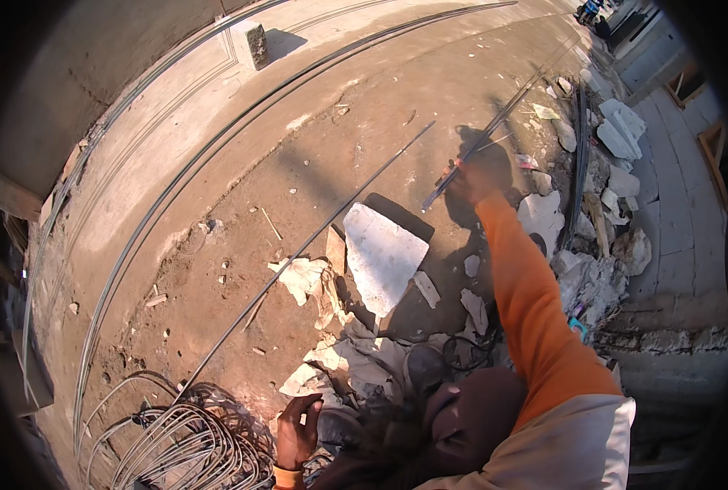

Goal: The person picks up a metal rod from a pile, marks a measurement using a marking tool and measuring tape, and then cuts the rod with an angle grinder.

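Observation:
My right hand [472,184] reaches far forward, closed round a small bundle of thin metal rods [507,110] that runs away toward the upper right. Something small and reddish shows at its fingers; I cannot make out what it is. Low in the view, my left hand [297,433] is loosely curled with a gap between thumb and fingers, and nothing shows in it. Beside it lies a tangled coil of wire [188,453]. Between the hands a white stone slab [383,255] rests on a block, and a single long rod [307,243] stretches past its left side.
Long bent rods [172,184] curve across the ground on the left. A concrete block [248,45] stands at the far left. Torn paper [307,280] lies by my feet. Broken rubble [597,278] and dark bars [577,163] line the right side, next to a paved ledge [678,196].

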A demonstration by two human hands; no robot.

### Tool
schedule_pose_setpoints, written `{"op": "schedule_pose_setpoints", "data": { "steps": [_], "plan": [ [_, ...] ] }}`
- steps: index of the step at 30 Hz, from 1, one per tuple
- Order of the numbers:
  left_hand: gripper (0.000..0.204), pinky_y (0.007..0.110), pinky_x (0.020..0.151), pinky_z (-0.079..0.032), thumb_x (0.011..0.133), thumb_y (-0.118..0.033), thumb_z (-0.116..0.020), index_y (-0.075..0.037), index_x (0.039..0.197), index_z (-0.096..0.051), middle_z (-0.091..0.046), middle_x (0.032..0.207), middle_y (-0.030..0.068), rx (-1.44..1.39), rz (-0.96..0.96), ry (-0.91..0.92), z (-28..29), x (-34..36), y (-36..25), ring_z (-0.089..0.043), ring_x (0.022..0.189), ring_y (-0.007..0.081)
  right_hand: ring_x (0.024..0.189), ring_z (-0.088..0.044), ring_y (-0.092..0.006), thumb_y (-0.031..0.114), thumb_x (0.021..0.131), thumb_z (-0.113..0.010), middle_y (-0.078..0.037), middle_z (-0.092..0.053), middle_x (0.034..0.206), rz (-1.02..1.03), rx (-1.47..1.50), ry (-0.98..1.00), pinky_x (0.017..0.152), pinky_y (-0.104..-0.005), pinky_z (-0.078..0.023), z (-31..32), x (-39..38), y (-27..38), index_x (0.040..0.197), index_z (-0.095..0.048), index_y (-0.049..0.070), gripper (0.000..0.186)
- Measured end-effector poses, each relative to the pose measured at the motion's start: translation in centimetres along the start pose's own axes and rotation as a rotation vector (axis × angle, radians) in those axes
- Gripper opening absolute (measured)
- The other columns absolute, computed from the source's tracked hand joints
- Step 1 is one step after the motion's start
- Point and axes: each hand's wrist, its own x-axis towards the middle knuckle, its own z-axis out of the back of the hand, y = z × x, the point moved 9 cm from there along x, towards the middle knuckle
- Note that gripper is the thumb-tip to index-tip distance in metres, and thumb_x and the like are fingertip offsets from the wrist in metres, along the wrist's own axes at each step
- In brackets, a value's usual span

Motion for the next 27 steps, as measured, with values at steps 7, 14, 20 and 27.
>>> {"op": "schedule_pose_setpoints", "data": {
  "steps": [7,14,20,27],
  "plan": [
    [0.014,0.039,0.081,-0.056,0.101,-0.008,-0.063,0.003,0.102,-0.071,-0.074,0.097,0.0182,0.171,-0.134,-0.240,8.1,1.0,-8.4,-0.073,0.089,0.0307,0.117,-0.066,-0.0354,0.014,0.105,-0.064,-0.018,-0.057,0.126,-0.007,-0.001,0.113,0.102,-0.0522,-0.061,-2.5,-3.4,-2.9,0.128,-0.047,-0.006,0.035],
    [0.016,0.040,0.086,-0.053,0.102,-0.008,-0.062,0.005,0.104,-0.071,-0.074,0.099,0.0200,0.061,-0.267,-0.380,10.3,6.8,-19.4,-0.070,0.091,0.0319,0.089,-0.076,-0.0307,0.014,0.106,-0.062,-0.015,-0.068,0.097,-0.121,0.068,-0.044,0.081,-0.0432,-0.067,-10.5,-20.8,-16.4,0.112,-0.058,-0.006,0.021],
    [0.029,0.049,0.086,-0.054,0.101,-0.019,-0.064,0.006,0.114,-0.066,-0.072,0.108,0.0271,0.680,-0.586,-0.307,-1.1,12.1,-15.2,-0.068,0.100,0.0447,0.083,-0.065,-0.0151,0.035,0.109,-0.054,-0.005,-0.069,0.100,-0.390,0.091,0.323,0.075,-0.0306,-0.056,-19.0,-36.0,-30.5,0.110,-0.068,0.003,0.035],
    [0.048,0.054,0.078,-0.053,0.107,-0.040,-0.055,0.004,0.091,-0.069,-0.069,0.084,0.0298,0.131,0.025,0.315,-8.5,14.5,-6.0,-0.069,0.087,0.0489,0.103,-0.064,-0.0206,0.029,0.106,-0.053,-0.010,-0.068,0.116,-1.019,-0.165,1.081,0.089,-0.0360,-0.053,-18.8,-50.2,-40.9,0.126,-0.061,0.004,0.033]
  ]
}}
